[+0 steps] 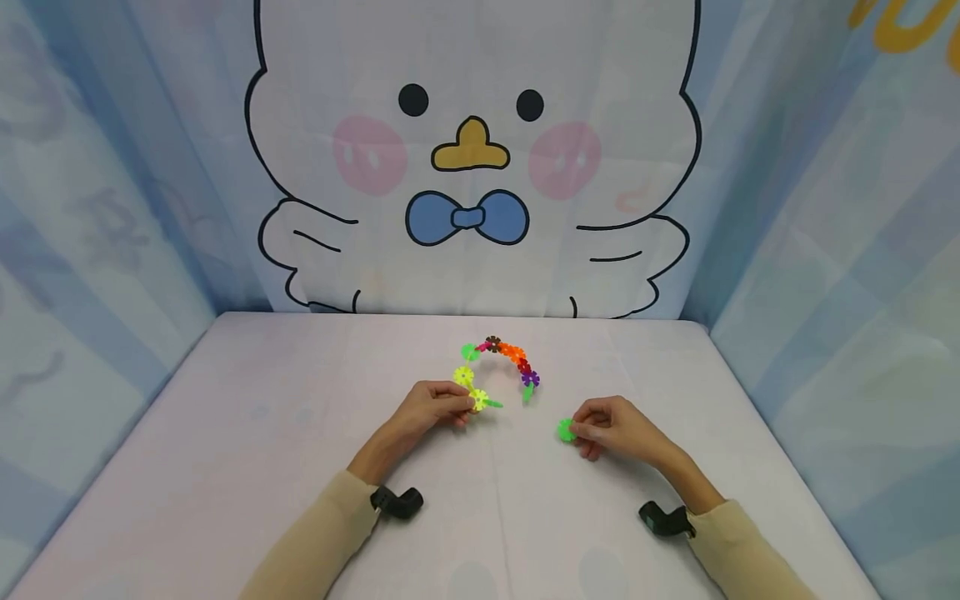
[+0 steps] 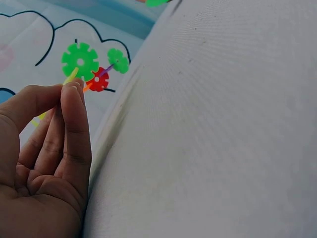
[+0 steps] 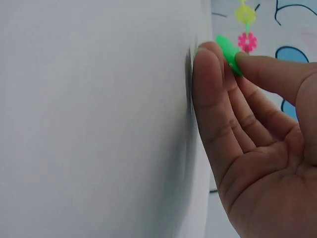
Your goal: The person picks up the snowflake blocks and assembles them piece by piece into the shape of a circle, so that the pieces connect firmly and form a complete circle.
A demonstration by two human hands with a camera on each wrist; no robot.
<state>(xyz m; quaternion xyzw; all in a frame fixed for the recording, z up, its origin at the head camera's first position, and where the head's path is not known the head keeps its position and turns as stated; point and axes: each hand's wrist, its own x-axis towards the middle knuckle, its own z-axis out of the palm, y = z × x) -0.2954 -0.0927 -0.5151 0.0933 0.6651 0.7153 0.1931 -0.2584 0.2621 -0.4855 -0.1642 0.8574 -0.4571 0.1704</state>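
An arc-shaped chain of notched plastic discs lies on the table, running from yellow discs (image 1: 464, 377) past orange discs (image 1: 513, 353) to a purple disc (image 1: 530, 379). My left hand (image 1: 435, 404) pinches a yellow disc (image 1: 478, 401) near the chain's left end between thumb and fingers. Joined to that piece is a green disc (image 2: 80, 62), seen nearly edge-on from the head. To the right, apart from the chain, my right hand (image 1: 618, 429) holds a loose green disc (image 3: 228, 54) between thumb and fingertips. Fingers hide part of both held discs.
A pale cloth covers the table (image 1: 300, 392). Behind it hangs a curtain (image 1: 468, 275) printed with a cartoon bird, and patterned curtains also stand at both sides. Each wrist wears a small black camera (image 1: 397, 503).
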